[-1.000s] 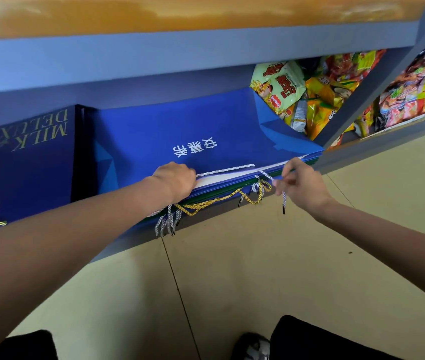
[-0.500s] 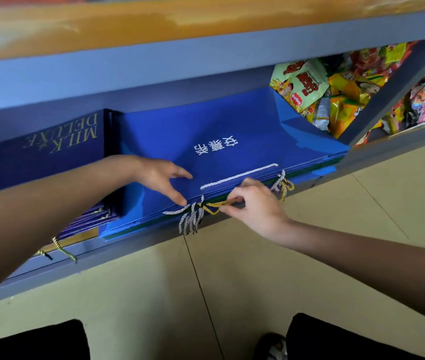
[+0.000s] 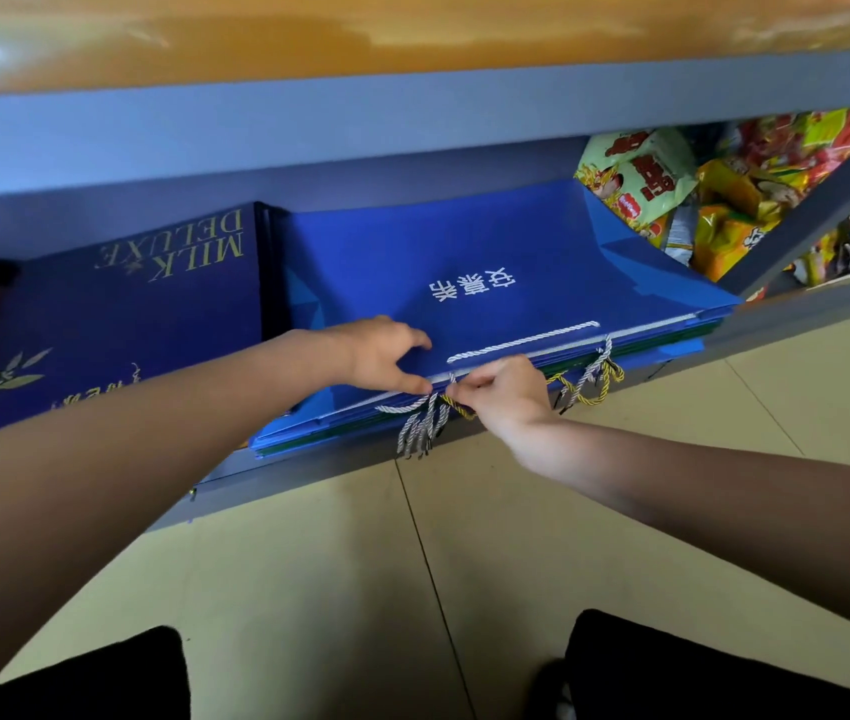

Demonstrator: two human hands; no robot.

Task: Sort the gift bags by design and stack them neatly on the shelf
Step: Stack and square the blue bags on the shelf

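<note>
Lower bags in the bright blue gift bag stack [image 3: 490, 272] show only as edges, with a green layer near the bottom whose design cannot be made out; the dark "MILK DELUXE" bags [image 3: 116, 314] left of the stack are cut off by the forearm. On the grey shelf [image 3: 802, 324], the stack lies flat; left hand [image 3: 386, 353] rests on its near edge, fingers loosely spread, holding nothing, while right hand [image 3: 503, 392] pinches the yellow cord handle [image 3: 589, 394] at that edge. Snack packets [image 3: 672, 189] crowd the shelf right of the stack.
</note>
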